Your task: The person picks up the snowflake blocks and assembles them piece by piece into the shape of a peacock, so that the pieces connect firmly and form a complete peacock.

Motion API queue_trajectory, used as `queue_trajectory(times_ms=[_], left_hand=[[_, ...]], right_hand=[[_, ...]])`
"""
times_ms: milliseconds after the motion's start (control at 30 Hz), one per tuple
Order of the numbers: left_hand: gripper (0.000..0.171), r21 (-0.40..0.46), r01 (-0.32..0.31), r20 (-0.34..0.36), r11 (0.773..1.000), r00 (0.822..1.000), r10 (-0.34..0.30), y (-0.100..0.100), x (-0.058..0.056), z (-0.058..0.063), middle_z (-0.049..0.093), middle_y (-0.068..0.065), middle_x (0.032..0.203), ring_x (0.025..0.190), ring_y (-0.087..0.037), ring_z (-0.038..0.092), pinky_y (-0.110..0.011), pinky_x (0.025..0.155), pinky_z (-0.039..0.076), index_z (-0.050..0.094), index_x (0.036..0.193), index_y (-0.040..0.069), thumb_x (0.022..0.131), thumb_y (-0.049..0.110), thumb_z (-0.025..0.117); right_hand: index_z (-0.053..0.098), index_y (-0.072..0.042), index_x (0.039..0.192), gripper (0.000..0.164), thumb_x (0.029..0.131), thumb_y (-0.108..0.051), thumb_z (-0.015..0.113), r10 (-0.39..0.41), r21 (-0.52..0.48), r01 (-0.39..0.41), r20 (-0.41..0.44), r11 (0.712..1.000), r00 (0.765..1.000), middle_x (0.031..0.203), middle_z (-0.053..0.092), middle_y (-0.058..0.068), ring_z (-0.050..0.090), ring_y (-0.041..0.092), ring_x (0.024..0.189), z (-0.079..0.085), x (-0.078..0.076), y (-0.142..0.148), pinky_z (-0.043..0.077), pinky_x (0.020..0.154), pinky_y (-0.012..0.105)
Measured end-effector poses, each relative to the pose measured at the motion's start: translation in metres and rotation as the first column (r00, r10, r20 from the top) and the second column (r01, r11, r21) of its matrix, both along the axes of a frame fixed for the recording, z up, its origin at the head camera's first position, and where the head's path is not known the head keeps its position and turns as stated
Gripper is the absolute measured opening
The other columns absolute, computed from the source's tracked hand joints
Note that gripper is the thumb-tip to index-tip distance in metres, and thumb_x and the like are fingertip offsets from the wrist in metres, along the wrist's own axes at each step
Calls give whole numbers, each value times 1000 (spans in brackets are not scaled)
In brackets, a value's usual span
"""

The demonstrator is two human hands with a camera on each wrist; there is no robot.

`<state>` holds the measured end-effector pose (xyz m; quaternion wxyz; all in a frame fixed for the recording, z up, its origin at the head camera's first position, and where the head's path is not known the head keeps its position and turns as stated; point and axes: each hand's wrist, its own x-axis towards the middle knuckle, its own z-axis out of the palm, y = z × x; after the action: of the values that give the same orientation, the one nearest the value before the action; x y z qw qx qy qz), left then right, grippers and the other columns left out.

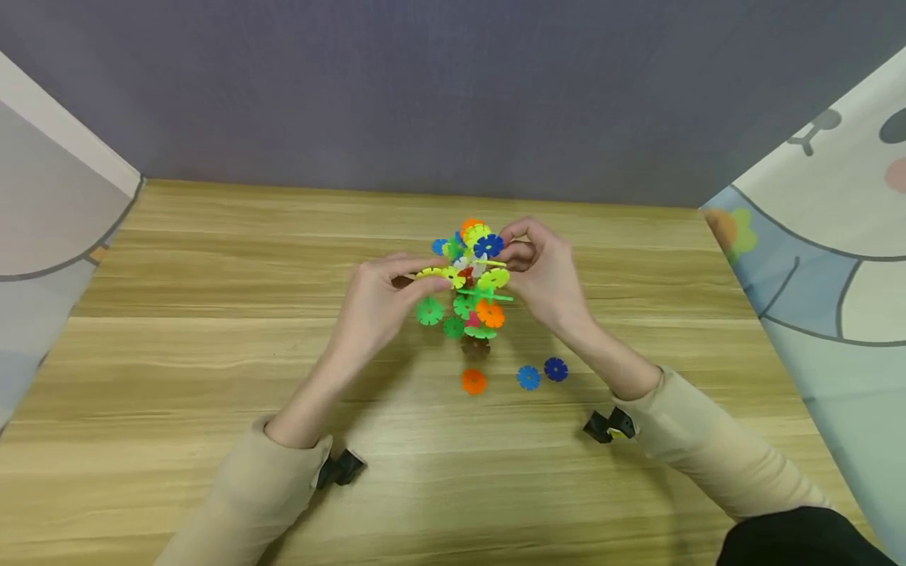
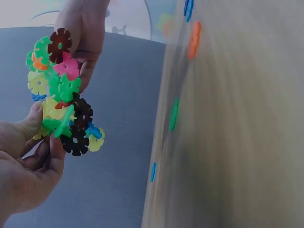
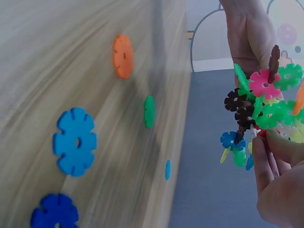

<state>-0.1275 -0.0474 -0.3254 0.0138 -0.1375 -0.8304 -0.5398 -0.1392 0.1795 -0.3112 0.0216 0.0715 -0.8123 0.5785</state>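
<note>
A cluster of interlocked snowflake discs (image 1: 490, 314), in green, yellow, orange, brown, pink and blue, is held up between both hands above the table. My left hand (image 1: 378, 295) pinches yellow discs (image 1: 451, 277) on its left side between thumb and fingers. On the opposite side, my right hand (image 1: 548, 271) grips the cluster with curled fingers, partly hidden by the discs in the head view. The right wrist view shows its thumb and fingertips pinching at a red disc (image 3: 261, 133). Brown discs (image 2: 76, 140) stick out near the left fingertips.
Loose discs lie on the wooden table (image 1: 212, 377): an orange one (image 1: 474, 382), a light blue one (image 1: 528, 377), a dark blue one (image 1: 555, 369), a green one (image 1: 429, 310) and another blue one (image 3: 167, 169). A grey panel (image 1: 425, 94) rises behind the table.
</note>
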Motion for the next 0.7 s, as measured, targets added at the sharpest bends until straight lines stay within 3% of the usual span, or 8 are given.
queue_trajectory(times_ms=[133,167,267,400,500,700], left_hand=[[31,-108,52,1,993,999,-53,6,-18,5,79,-1,114,67,-15,56,-26,61,45,79,117,18,91,34,79],[31,-141,70,-3,988,997,-72,9,-24,6,79,-2,115,69,-14,57,-26,62,46,79,117,17,91,34,78],[32,-220,125,-12,967,991,-131,20,-41,5,79,-5,114,59,-13,47,-27,62,42,79,117,15,92,33,78],[31,-322,190,-56,927,974,-219,36,-61,2,79,-6,113,58,-11,44,-26,63,40,79,116,13,92,32,77],[30,-398,219,-83,891,958,-273,45,-72,0,79,-6,115,63,-11,48,-24,64,40,79,117,12,92,30,77],[30,-470,257,-54,845,946,-318,56,-87,-4,79,-8,115,55,-11,37,-24,58,34,78,118,11,94,29,75]], right_hand=[[55,-6,105,37,83,23,61,-32,-65,39,99,997,995,82,73,-14,73,4,83,-7,-9,10,62,82,20],[54,-8,102,37,83,23,60,-43,-89,55,133,995,990,82,73,-12,73,5,84,-9,-11,12,62,82,20],[50,-12,99,36,87,21,59,-62,-155,102,245,983,967,83,71,-9,71,7,82,-18,-22,21,61,79,21],[50,-14,103,37,90,19,60,-77,-211,160,355,964,932,79,70,-8,68,8,75,-30,-36,31,60,73,20],[52,-15,107,40,89,19,62,-98,-206,194,403,959,910,74,71,-10,69,6,71,-36,-43,37,60,72,19],[54,-16,111,43,89,19,62,-117,-171,218,461,961,880,75,73,-11,70,6,74,-45,-51,46,60,76,20]])
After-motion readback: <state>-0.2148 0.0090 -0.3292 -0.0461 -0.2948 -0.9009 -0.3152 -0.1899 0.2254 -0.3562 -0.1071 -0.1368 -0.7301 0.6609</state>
